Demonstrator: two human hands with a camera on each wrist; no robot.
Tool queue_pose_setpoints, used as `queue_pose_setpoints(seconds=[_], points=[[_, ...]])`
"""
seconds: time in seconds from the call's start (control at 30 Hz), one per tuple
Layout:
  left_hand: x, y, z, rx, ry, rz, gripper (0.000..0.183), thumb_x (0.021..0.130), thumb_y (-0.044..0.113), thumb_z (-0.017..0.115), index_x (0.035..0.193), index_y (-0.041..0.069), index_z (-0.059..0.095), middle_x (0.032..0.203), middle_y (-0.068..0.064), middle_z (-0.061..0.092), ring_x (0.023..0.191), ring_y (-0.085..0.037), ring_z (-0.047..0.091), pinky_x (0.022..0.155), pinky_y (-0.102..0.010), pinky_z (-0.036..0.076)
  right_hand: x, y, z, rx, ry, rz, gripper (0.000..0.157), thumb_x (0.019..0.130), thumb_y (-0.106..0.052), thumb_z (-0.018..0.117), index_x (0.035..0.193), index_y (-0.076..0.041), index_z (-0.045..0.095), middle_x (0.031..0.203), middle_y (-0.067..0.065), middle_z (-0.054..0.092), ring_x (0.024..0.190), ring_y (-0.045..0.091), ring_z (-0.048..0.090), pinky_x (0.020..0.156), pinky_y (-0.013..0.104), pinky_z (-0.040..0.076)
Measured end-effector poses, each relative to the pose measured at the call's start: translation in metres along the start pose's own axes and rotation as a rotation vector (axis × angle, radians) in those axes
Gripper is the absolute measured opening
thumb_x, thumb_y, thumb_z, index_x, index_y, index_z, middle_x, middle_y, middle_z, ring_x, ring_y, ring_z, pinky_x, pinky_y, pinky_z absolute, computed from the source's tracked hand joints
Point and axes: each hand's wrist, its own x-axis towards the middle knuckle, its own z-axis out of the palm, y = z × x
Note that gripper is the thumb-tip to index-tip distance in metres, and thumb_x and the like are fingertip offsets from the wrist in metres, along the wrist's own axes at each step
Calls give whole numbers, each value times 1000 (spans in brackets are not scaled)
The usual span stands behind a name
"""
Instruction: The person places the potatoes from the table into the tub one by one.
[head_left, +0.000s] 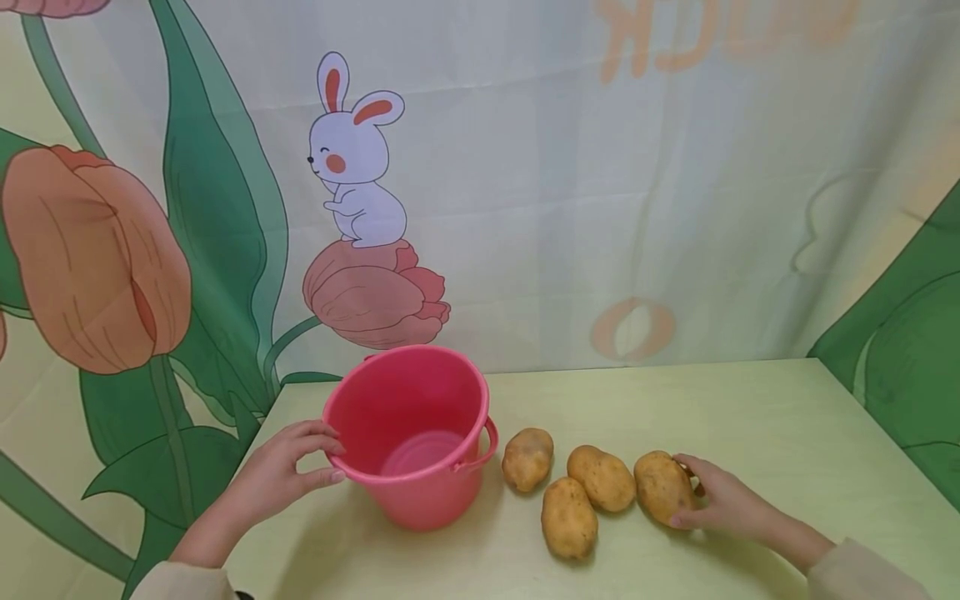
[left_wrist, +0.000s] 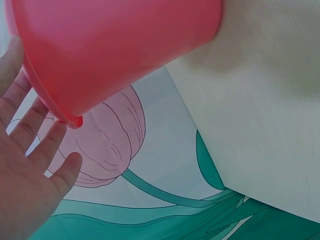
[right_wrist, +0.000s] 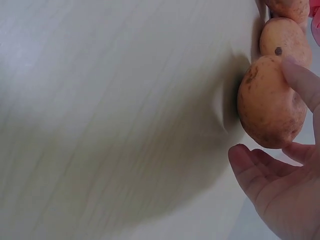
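A pink plastic bucket (head_left: 427, 500) stands on the table, its inside bare down to the bottom. At its left rim, my left hand (head_left: 281, 467) holds on with the fingertips over the edge and the thumb outside; the left wrist view has the same hand (left_wrist: 35, 160) spread along the rim. My right hand (head_left: 731, 500) grips the rightmost potato (head_left: 663, 489) between thumb and fingers. In the right wrist view the thumb lies on top of this potato (right_wrist: 270, 105) and a fingertip touches its end.
Between the bucket and my right hand lie three more potatoes: one near the bucket (head_left: 528, 460), one in front (head_left: 569, 518) and one in the middle (head_left: 602, 478). A printed curtain (head_left: 525, 208) with a rabbit and tulips hangs behind the table (head_left: 750, 408).
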Motion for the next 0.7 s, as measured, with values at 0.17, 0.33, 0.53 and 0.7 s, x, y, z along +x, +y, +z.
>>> queue_pose_setpoints(seconds=[0.17,0.33,0.53,0.7], points=[[0,-1,0,1,1,2,25,70,35,71,91,21,66,108,-3,58,102,-22,51,71,-29,51,1,0,2,-8,17,12,88,66,-37,75,127,11,32,117,25,49,88,20,55,66,26,47],[0,-1,0,0,1,-1,26,70,35,71,91,21,66,108,-3,58,102,-22,50,71,-30,51,1,-1,2,14,22,22,87,67,-35,75,126,12,32,115,26,50,89,22,56,65,24,47],[0,-2,2,-1,5,3,26,70,35,71,91,21,66,107,-2,58,102,-21,51,71,-29,51,0,-1,3,23,28,-11,83,67,-29,75,123,15,32,113,28,49,86,21,56,62,21,47],[0,-2,2,-1,5,5,26,70,35,71,91,21,66,107,-2,58,102,-22,51,71,-29,51,0,-2,1,-27,71,-65,79,64,-22,77,120,14,36,109,23,51,80,13,52,61,19,46]])
